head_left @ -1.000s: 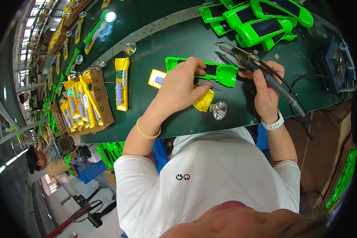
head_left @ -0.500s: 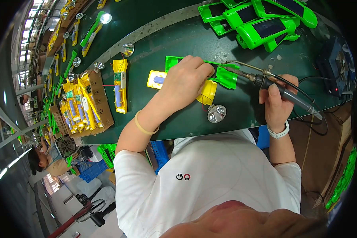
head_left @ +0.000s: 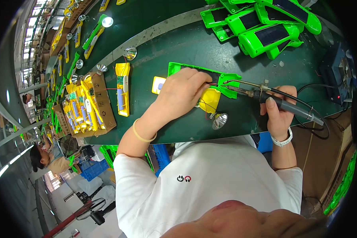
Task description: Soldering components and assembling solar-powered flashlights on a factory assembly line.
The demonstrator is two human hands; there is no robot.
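My left hand [head_left: 182, 93] is closed over a yellow flashlight housing [head_left: 209, 100] and the green flashlight shell [head_left: 179, 68] lying behind it. Its fingertips pinch close to the shell's middle, where what lies between them is hidden. A round silver reflector [head_left: 220, 121] hangs by thin wires off the housing's near right end. In my right hand [head_left: 279, 113] is a soldering iron [head_left: 291, 106] with a thin curved feed tube along it. The iron points left, its tip over the shell's right part, close to my left fingertips.
Green shells with dark panels [head_left: 271, 33] are piled at the far right. A blue soldering station [head_left: 334, 75] stands at the right edge. To the left lie another yellow housing [head_left: 123, 89] and a cardboard box [head_left: 103, 101] packed with housings. A co-worker [head_left: 47, 156] sits farther left.
The iron's tip has come down toward my left fingertips and the green shell. My left hand keeps its grip, and the reflector has tilted slightly. The whole view has shifted a little.
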